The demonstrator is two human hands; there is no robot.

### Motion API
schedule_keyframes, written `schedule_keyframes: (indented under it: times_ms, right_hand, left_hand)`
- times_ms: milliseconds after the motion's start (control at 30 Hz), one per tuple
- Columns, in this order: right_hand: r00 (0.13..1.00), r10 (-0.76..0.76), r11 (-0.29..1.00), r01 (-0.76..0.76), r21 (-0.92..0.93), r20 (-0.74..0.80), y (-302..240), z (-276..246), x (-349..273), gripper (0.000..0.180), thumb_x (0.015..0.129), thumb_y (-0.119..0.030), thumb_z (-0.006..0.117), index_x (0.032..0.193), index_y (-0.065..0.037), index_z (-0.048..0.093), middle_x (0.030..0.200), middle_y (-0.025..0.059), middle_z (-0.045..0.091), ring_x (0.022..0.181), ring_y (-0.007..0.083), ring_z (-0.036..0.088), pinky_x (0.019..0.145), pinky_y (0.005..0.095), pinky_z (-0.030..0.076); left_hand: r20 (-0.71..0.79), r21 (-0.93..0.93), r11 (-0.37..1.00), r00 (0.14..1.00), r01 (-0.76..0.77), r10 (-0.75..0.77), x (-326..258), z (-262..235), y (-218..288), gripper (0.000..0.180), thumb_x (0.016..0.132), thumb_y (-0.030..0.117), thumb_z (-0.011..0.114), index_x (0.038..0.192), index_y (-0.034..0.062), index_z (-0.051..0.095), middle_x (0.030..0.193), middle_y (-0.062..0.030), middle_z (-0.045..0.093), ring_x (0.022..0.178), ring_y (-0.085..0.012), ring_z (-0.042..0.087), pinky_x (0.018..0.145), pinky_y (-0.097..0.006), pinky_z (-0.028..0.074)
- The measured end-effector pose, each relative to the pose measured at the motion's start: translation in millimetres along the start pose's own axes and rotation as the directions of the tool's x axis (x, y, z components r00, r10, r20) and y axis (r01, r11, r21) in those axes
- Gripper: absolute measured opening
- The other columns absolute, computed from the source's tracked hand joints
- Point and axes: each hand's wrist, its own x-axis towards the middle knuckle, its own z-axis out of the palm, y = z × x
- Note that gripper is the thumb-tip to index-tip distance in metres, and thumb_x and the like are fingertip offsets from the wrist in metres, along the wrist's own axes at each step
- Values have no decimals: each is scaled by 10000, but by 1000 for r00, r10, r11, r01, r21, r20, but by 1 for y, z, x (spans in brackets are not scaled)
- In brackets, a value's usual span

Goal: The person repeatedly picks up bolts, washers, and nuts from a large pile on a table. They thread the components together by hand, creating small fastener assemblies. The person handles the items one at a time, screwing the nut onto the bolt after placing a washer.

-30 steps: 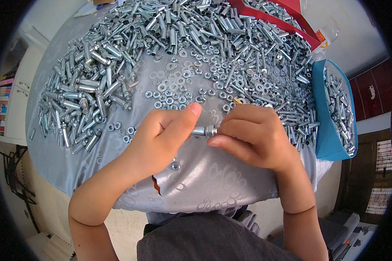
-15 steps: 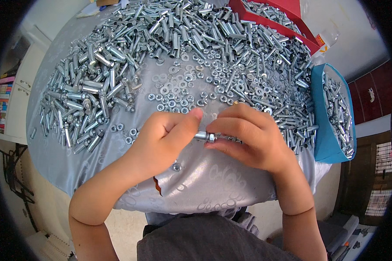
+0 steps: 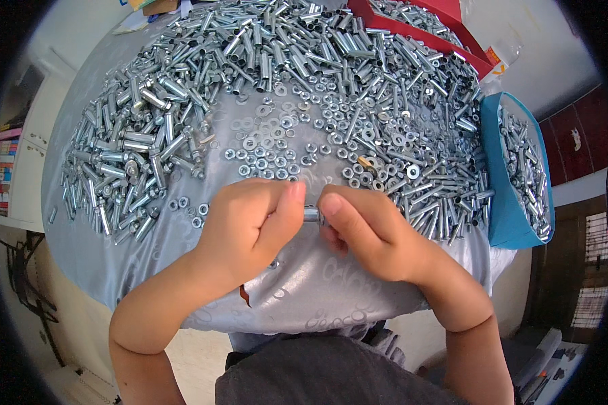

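I see the table [image 3: 182,297], draped in a shiny grey cloth, filling most of the frame; its near edge curves across the lower middle, just above my dark shirt, and its left edge drops off toward a shelf at the far left. A dense heap of metal sleeves and bolts [image 3: 284,61] covers the upper half from left to right, so the only bare cloth lies in the lower centre, under and around my hands. At the right edge a blue bin [image 3: 503,202] holding more metal parts stands just beside the heap, and a red tray [image 3: 419,27] sits at the upper right. Loose nuts and washers [image 3: 277,152] are scattered in the centre, just above my knuckles. My left hand [image 3: 246,233] and right hand [image 3: 371,233] are together at mid-frame, both pinching a small metal bolt piece [image 3: 312,214] between thumb and fingertips; only a short stretch shows between them.
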Motion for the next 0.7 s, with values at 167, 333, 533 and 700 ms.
schedule_keyframes:
  times_ms: [167, 333, 533, 700]
  right_hand:
    - [994, -90, 996, 90, -3, -60, -3, 1, -1, 208, 859, -202, 517, 797, -4, 507, 642, 100, 488, 534, 182, 477, 528, 297, 397]
    - [935, -345, 901, 306, -307, -83, 2, -2, 1, 184, 825, -195, 577, 851, -17, 543, 669, 102, 517, 537, 206, 505, 501, 290, 403]
    - [968, -240, 949, 217, -229, -77, 4, -1, 1, 237, 840, -241, 562, 856, -5, 544, 620, 79, 517, 547, 170, 523, 502, 269, 401]
    - [986, 102, 941, -139, 308, 134, 4, -6, -2, 221, 860, -244, 546, 834, -24, 543, 614, 5, 500, 585, 70, 503, 512, 239, 385]
  left_hand:
    - [-36, -28, 1000, 999, -14, 13, 0, -1, 2, 298, 845, 146, 505, 587, 10, 448, 498, -89, 421, 428, -192, 392, 431, -308, 307]
    - [-20, -159, 983, 995, 91, -95, -1, 2, 1, 255, 844, 167, 541, 652, 18, 463, 513, -1, 398, 446, -45, 344, 398, -236, 259]
    - [24, -292, 941, 985, 170, -170, -3, 1, 1, 241, 870, 227, 528, 764, 19, 468, 572, 24, 409, 493, -14, 337, 410, -206, 262]
    - [-71, -220, 972, 995, -82, 68, -2, 6, -4, 248, 888, 227, 492, 760, 16, 464, 592, -1, 422, 529, -48, 365, 450, -216, 296]
